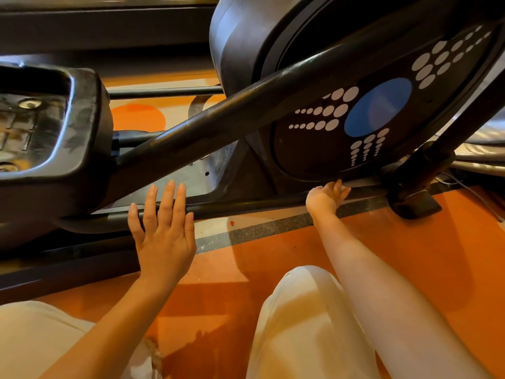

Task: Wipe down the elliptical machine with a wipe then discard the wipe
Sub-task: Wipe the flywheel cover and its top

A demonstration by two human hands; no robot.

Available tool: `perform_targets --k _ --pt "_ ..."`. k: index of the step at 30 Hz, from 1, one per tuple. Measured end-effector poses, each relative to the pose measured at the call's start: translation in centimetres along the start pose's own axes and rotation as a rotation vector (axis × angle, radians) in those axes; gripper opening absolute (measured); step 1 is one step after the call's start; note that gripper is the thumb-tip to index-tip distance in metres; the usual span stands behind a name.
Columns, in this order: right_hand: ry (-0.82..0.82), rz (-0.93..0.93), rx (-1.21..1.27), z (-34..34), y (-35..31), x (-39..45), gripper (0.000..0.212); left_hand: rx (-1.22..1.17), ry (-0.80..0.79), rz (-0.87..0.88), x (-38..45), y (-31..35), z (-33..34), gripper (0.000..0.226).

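Note:
The black elliptical machine fills the upper view, with its flywheel cover (328, 149) bearing white dots and a blue circle, and a long crank arm (218, 116) running diagonally. My right hand (326, 196) reaches to the low frame bar (246, 206) just under the cover, fingers stretched forward onto it. A thin pale strip (362, 183) lies past its fingertips and looks like the wipe, mostly hidden. My left hand (164, 231) holds nothing; its fingers are straight and spread over the same bar near the foot pedal (41, 127).
I am low beside the machine, my knees in light trousers (300, 324) at the bottom. The floor (410, 255) is orange with a grey speckled stripe. A black foot of the frame (415, 203) stands at right, with cables behind it.

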State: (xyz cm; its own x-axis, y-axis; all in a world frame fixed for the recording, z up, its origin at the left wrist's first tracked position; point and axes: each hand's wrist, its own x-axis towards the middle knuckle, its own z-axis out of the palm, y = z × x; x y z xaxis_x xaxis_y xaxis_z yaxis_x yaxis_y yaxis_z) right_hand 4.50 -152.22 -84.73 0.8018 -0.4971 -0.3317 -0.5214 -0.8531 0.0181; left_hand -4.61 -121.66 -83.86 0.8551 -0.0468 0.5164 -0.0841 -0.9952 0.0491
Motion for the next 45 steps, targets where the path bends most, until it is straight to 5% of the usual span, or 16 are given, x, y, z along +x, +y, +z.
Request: perform_targets --k 20,26,31,38,45 --pt "0.036 0.019 -0.005 -0.9 3.9 2.4 0.050 -0.003 -0.001 -0.004 -0.1 0.0 -0.1 0.055" --pt "0.048 -0.026 0.315 -0.3 4.8 2.3 0.048 -0.057 -0.022 -0.014 0.3 0.8 -1.2 0.051" --pt "0.105 -0.026 0.648 1.4 5.0 2.4 0.050 -0.134 -0.069 0.176 1.1 5.0 -1.4 0.047" --pt "0.152 -0.121 0.739 2.5 5.9 2.1 0.048 -0.185 -0.222 0.405 4.2 14.2 2.1 0.050" --pt "0.330 -0.254 0.695 4.3 7.1 2.4 0.058 -0.134 -0.204 0.668 7.7 19.9 6.3 0.042"
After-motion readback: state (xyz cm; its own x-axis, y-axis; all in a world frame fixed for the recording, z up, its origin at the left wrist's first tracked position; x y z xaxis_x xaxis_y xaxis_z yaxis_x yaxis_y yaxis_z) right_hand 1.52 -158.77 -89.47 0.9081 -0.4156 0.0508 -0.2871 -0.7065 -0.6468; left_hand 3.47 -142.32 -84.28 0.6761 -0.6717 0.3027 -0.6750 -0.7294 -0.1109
